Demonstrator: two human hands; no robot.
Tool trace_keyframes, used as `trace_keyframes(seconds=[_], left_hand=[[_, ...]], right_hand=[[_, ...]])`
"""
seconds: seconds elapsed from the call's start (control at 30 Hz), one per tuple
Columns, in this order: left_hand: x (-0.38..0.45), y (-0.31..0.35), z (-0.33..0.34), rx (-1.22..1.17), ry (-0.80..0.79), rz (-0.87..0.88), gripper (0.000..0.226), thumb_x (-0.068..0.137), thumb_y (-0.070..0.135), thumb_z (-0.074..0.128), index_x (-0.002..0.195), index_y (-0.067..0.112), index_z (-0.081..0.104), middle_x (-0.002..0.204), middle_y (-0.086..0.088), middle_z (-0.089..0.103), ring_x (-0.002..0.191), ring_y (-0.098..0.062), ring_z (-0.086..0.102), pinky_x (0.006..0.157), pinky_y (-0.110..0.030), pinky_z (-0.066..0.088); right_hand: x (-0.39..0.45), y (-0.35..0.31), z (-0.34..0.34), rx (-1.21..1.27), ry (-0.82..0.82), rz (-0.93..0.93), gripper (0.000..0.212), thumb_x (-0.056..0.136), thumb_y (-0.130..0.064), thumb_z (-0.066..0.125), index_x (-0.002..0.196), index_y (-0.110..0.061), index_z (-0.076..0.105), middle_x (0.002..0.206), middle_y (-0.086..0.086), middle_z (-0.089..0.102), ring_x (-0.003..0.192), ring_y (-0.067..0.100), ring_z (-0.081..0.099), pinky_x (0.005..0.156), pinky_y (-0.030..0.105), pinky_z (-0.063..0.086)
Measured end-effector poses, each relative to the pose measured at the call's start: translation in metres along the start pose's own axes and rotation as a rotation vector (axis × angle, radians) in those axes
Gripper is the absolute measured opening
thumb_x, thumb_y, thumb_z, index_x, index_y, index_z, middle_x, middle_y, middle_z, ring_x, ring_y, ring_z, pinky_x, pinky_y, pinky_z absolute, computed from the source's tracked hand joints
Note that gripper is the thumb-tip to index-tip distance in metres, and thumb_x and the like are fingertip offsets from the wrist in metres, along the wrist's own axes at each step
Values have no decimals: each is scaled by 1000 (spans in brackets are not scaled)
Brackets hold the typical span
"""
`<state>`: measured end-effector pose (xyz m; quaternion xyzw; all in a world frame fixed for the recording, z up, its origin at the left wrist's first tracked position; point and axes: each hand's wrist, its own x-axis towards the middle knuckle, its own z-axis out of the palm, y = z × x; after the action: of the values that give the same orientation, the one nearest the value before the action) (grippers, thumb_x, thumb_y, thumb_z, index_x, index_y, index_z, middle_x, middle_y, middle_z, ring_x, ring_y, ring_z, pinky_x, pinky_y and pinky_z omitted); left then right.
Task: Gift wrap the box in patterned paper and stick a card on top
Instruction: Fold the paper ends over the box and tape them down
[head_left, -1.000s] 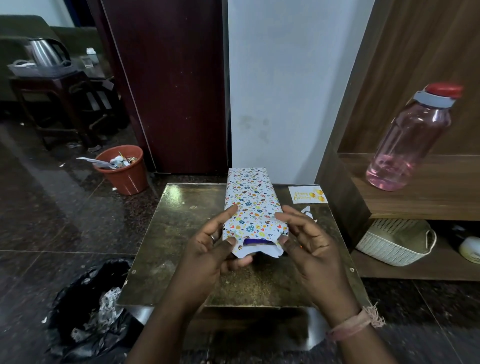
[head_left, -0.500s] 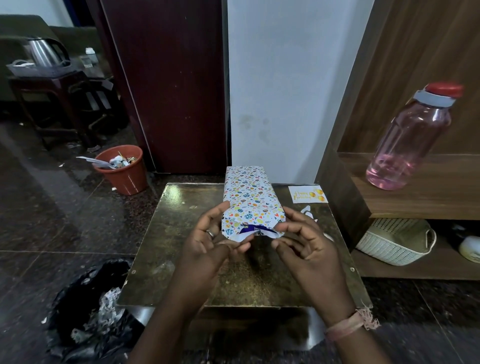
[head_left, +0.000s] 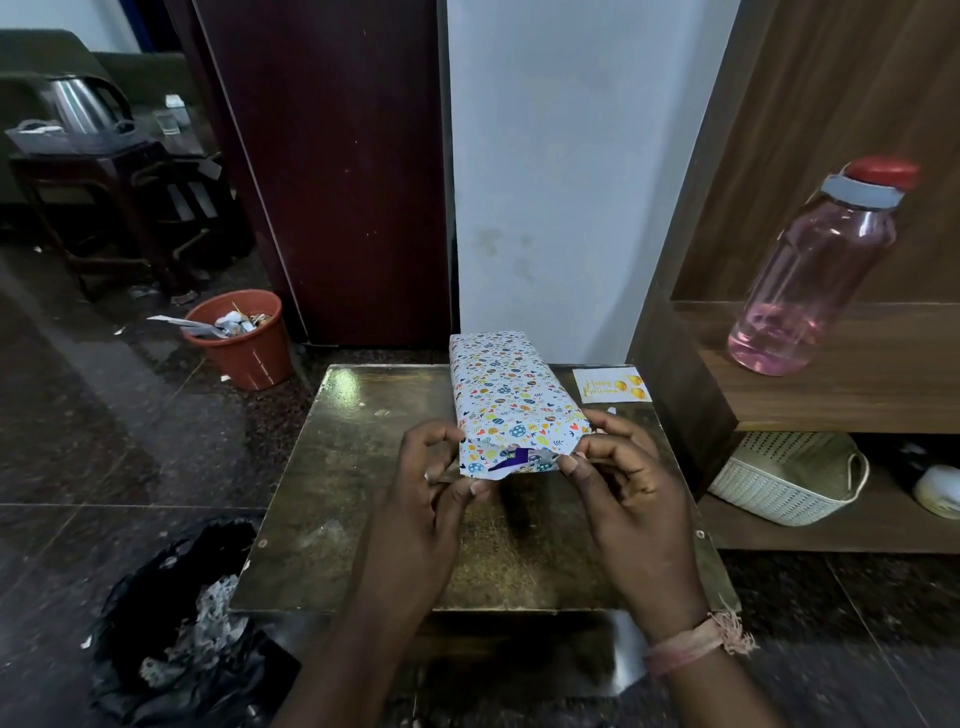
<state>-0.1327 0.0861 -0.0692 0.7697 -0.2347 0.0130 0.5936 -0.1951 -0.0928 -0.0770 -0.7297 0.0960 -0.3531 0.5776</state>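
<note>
Folding the near end of the paper (head_left: 511, 415) over the box (head_left: 519, 456) is the step in hand, judging by the scene. The box lies lengthwise on the table (head_left: 363, 467), far end toward the wall, near end between both hands. A strip of the purple box shows through the unclosed flaps.

The left hand (head_left: 431, 499) has its fingers curled at the near left corner, thumb and fingertips pinching the paper's lower edge. The right hand (head_left: 618, 483) pinches the folded flap at the near right corner, fingers curled round it. The card (head_left: 612, 385) lies flat on the table just right of the box, apart from it.

Risks from here:
- Pulling the two corners unevenly could skew the end fold and leave the purple gap open.
- Tugging hard at thin paper pinched by fingertips could tear it at the crease.
- Letting go before the flap is fixed would likely let it spring back; no tape can be made out.
- Sliding the box rightward could nudge the card off the table.
</note>
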Motion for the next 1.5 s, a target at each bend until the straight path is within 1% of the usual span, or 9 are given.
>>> trace_keyframes(seconds=[0.13,0.27,0.43,0.77,0.97,1.07,1.2,1.33,1.5], left_hand=[[1,-6,1,-3,88,61,18,101,29,60,112,39,50,101,20,74,85,-12,77,73,-48,61],[4,-8,-1,233,86,224,21,97,25,64,111,40,58,130,23,66,118,4,61,91,-13,46],[9,-11,-4,133,92,206,9,93,20,74,94,27,70,155,16,45,145,-2,39,109,-13,34],[8,-6,-5,100,82,241,9,93,14,74,90,19,68,140,11,60,134,-10,55,107,-30,45],[6,0,-2,-123,101,120,26,91,6,74,91,26,57,133,11,65,121,-11,64,75,-43,62],[8,0,-3,-265,110,21,34,88,3,77,101,26,56,128,10,69,122,-9,64,87,-47,61],[10,-6,-5,-227,53,7,49,87,11,78,129,34,67,131,17,62,123,-12,61,95,-36,58],[11,-10,-5,-296,25,4,30,85,14,77,109,30,80,127,3,54,120,-24,62,82,-36,62],[11,-7,-4,-331,11,30,25,84,11,75,103,26,82,129,0,53,119,-21,63,79,-31,60]], right_hand=[[1,-4,2,2,1,-22,22,87,1,73,85,-21,73,124,6,62,123,10,59,93,10,43],[1,-4,1,-18,2,-40,25,88,3,71,85,-22,72,124,6,61,122,8,59,94,10,43],[-3,2,4,-33,-22,-74,28,89,1,72,87,-28,71,125,-3,59,125,17,58,97,23,47],[-5,-5,6,-10,25,-111,33,88,-1,73,89,-33,65,122,1,61,112,13,63,88,25,52],[-7,1,9,204,32,14,33,85,6,73,92,-23,60,116,4,66,105,24,67,82,47,56],[-8,1,8,229,27,43,37,86,6,73,97,-27,61,112,3,68,101,27,67,76,42,57],[-7,0,8,199,-23,30,54,89,9,68,122,-34,63,115,-3,64,100,27,65,69,36,59],[-7,1,5,103,-79,-25,60,93,11,61,129,-37,67,118,-1,52,95,16,59,69,33,59],[-6,-1,4,57,-96,-47,52,92,14,59,108,-31,80,118,1,48,89,13,59,67,37,57]])
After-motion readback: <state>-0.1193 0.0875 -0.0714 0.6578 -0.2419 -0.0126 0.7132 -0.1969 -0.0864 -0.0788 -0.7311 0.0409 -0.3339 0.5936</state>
